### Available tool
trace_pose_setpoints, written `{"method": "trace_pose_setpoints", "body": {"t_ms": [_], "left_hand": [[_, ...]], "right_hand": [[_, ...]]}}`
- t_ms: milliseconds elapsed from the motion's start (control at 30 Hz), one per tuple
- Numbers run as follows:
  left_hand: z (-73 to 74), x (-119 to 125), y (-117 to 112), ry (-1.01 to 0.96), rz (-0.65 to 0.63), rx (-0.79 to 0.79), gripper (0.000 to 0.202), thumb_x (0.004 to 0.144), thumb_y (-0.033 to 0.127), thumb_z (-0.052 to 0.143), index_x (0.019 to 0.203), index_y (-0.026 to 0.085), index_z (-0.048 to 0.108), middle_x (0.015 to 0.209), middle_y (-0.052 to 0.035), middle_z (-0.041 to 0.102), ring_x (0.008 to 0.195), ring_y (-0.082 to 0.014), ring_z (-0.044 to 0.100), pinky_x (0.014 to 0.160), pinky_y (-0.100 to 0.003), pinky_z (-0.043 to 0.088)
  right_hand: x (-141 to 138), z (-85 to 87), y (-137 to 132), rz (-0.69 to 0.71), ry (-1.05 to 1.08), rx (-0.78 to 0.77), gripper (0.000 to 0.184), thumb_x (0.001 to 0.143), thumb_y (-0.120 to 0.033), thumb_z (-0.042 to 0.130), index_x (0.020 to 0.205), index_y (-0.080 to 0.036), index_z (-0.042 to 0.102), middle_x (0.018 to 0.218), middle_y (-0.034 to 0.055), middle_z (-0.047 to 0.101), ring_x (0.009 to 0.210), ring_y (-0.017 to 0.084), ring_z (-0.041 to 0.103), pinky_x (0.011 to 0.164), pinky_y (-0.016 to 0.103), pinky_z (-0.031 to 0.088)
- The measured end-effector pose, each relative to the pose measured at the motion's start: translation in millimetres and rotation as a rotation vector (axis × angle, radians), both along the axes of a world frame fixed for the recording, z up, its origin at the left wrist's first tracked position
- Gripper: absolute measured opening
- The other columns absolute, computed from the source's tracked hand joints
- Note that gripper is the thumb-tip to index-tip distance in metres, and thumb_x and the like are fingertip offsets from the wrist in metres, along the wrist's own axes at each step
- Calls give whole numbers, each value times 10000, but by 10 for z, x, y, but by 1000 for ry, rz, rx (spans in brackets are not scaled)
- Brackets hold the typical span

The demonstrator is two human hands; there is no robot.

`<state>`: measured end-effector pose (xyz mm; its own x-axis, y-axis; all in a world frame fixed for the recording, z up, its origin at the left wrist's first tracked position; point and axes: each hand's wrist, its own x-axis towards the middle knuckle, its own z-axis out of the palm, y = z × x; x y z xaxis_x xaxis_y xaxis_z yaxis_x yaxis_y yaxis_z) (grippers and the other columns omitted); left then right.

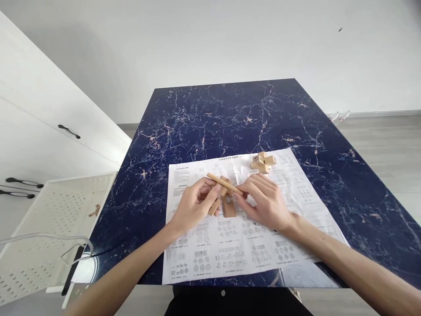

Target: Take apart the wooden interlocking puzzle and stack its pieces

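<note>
Between my two hands, a long wooden puzzle stick (223, 183) slants down to the right above a printed sheet. My left hand (195, 202) is closed, its thumb and fingers pinching the stick near its left end. The fingers of my right hand (268, 199) close on the stick's right end. Below it are a notched wooden piece (230, 210) and another wooden piece (214, 206) by my left fingertips. A block with a dark mark (226, 179) shows just behind the stick; whether these pieces touch each other is partly hidden.
A wooden interlocking puzzle (263, 162) stands at the sheet's top right. The instruction sheet (204, 245) lies on a dark blue marbled table (210, 118). On the left are a white perforated cart (66, 197) with a cable (49, 236), and white drawers (42, 96).
</note>
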<state>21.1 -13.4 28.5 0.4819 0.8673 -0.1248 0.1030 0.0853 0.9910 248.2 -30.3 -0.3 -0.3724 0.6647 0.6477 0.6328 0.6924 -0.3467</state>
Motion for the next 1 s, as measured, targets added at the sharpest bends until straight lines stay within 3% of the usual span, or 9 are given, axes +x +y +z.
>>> {"method": "trace_pose_setpoints", "body": {"t_ms": [167,367,500,633,767,1000], "left_hand": [[6,3,-3,-19,-62,-21,273,1080,457,628,1034,189,655,592,78,514,478,-91,484,534,-250,520],[13,-4,20,-6,-105,-21,265,1104,437,593,1117,187,677,586,80,518,458,-79,446,496,-220,471],[-13,8,10,19,-57,10,278,1102,445,596,1120,180,677,588,75,528,460,-83,461,485,-216,453],[-27,13,-6,39,-49,21,278,1099,447,602,1136,180,671,589,72,539,459,-88,463,479,-220,444],[-18,13,-9,35,-50,-3,289,1097,460,600,1152,184,664,596,69,542,468,-94,476,490,-227,459],[-16,21,-7,11,-62,-41,302,1092,488,600,1142,197,661,578,77,509,463,-94,454,489,-225,474]], "right_hand": [[-6,16,-17,4,-37,-49,161,1059,-181,575,908,-238,561,661,-22,572,577,156,499,564,318,419],[-37,24,-46,-30,-126,27,211,1079,-143,537,887,-229,548,618,-28,584,495,138,472,498,313,376],[-57,2,-49,-107,-103,16,59,1088,-183,552,1122,-174,599,634,-21,650,494,149,559,487,303,411],[-57,-19,-46,-95,-122,-54,232,1102,-185,510,1315,-149,596,704,13,726,534,164,627,512,320,442],[-41,-11,-45,-78,-123,-59,202,1104,-187,507,1235,-182,661,761,36,757,566,168,644,537,335,445],[-50,-1,-73,-100,-132,-41,181,1096,-189,528,1200,-182,676,671,-2,689,522,154,576,532,325,440]]}}
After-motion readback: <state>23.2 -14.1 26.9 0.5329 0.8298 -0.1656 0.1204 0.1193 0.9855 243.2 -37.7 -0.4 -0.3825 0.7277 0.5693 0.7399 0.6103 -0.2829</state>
